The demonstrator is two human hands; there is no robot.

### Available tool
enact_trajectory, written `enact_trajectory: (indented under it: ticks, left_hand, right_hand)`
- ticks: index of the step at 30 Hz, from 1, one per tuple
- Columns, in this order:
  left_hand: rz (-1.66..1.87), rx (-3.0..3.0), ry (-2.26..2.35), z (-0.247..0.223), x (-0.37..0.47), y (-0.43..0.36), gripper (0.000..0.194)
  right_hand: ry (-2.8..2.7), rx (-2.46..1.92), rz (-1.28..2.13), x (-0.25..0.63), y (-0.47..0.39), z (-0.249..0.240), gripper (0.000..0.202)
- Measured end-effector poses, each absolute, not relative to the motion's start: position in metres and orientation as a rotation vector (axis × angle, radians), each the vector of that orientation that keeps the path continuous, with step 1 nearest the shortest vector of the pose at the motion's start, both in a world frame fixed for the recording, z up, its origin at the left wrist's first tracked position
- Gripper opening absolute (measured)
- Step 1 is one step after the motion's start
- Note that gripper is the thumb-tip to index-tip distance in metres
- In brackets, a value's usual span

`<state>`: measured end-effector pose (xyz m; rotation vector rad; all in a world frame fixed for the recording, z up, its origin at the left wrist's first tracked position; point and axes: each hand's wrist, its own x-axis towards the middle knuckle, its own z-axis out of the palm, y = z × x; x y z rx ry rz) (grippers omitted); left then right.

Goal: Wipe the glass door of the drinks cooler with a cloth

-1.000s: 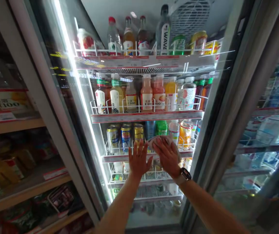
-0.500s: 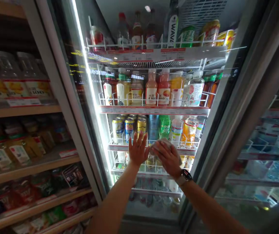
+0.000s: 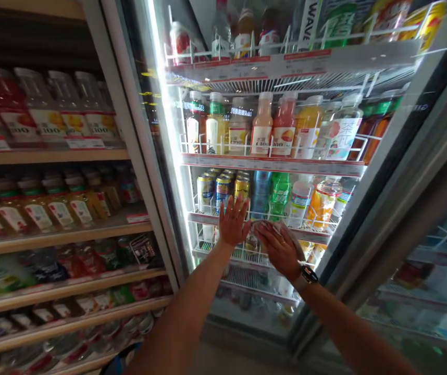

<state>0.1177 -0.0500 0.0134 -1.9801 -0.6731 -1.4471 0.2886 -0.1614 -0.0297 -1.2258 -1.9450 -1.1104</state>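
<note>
My left hand lies flat against the glass door of a lit drinks fridge, fingers spread and pointing up, nothing in it. Just behind its fingertips, through the glass, stand several beer cans. To its right, my right hand presses a thin, pale cloth to the same door. The cloth is bunched under the fingers and sticks out past them on both sides. On the right wrist sits a dark-faced watch. The palm side of both hands is hidden.
Inside the fridge, wire-fronted shelves carry bottles and cans. Left of the door frame, an open wooden rack holds rows of bottled drinks. A thick frame post and another glass-fronted cooler are on the right.
The view has turned left and come nearer, so more of the wooden rack shows. Both hands stay at about the same spot on the glass, the right still on the cloth.
</note>
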Motion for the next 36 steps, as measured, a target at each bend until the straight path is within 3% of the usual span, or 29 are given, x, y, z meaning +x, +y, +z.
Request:
enact_trajectory:
  ticks: [3, 6, 13, 16, 19, 26, 29, 32, 36]
  left_hand:
    - [-1.439, -1.960, -0.685, 0.014, 0.118, -0.051, 0.063]
    - [-1.424, -1.975, -0.714, 0.012, 0.120, -0.051, 0.062]
    - [-1.408, -2.014, -0.753, 0.009, 0.120, -0.049, 0.060]
    - [-1.415, -1.967, -0.734, 0.010, 0.120, -0.050, 0.059]
    - [-1.389, -1.963, -0.754, 0.010, 0.119, -0.051, 0.058]
    - [-1.366, -2.033, -0.789, 0.009, 0.119, -0.051, 0.056]
    - [-1.396, -2.019, -0.769, 0.009, 0.120, -0.051, 0.056]
    - [-1.392, -2.015, -0.775, 0.009, 0.119, -0.050, 0.056]
    - [-1.423, -1.984, -0.747, 0.011, 0.119, -0.048, 0.055]
  right_hand:
    - [-2.032, -1.202, -1.077, 0.293, -0.173, -0.061, 0.060]
    - [-2.066, -1.170, -1.105, 0.297, -0.176, -0.054, 0.060]
    - [-1.638, -1.226, -1.177, 0.300, -0.156, 0.075, 0.061]
    - [-1.579, -1.211, -1.177, 0.298, -0.151, 0.106, 0.059]
    - [-1.686, -1.201, -1.167, 0.295, -0.152, 0.090, 0.057]
    - [-2.055, -1.140, -1.087, 0.300, -0.167, -0.025, 0.060]
    - [-2.156, -1.079, -1.097, 0.305, -0.175, -0.049, 0.059]
    - [-2.219, -1.042, -1.121, 0.308, -0.177, -0.036, 0.057]
    - [-2.179, -1.111, -1.142, 0.303, -0.166, 0.022, 0.057]
